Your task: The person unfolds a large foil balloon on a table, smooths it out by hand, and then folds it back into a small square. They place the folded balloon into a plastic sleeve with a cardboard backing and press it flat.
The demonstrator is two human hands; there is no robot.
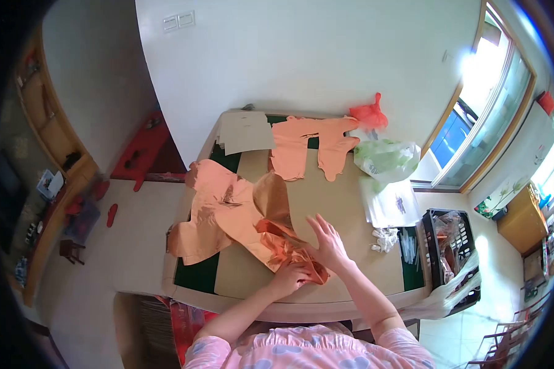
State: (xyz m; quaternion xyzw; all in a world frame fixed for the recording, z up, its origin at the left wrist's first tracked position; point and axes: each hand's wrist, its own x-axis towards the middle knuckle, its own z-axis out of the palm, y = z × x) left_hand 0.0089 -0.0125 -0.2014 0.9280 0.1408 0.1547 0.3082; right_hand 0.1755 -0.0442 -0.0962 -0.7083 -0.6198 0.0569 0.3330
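Observation:
A large copper-coloured foil balloon point(224, 206), flat and shiny, is spread over the left and middle of the table. Its near end is crumpled and bunched up by my hands. My left hand point(291, 278) is closed on this bunched end, fingers curled over the foil. My right hand point(329, 247) is raised beside it with fingers spread, its thumb side close to the foil; whether it touches cannot be made out. A second flat foil shape point(289, 154) in a paler copper lies at the far side of the table.
Grey-brown card sheets point(246, 132) lie at the back left. On the right are a red bag point(370, 114), a green-white plastic bag point(388, 158), clear sleeves point(393, 206), a white crumpled bundle point(385, 240) and thin clear sticks point(409, 247). A black crate point(437, 230) stands off the table's right edge.

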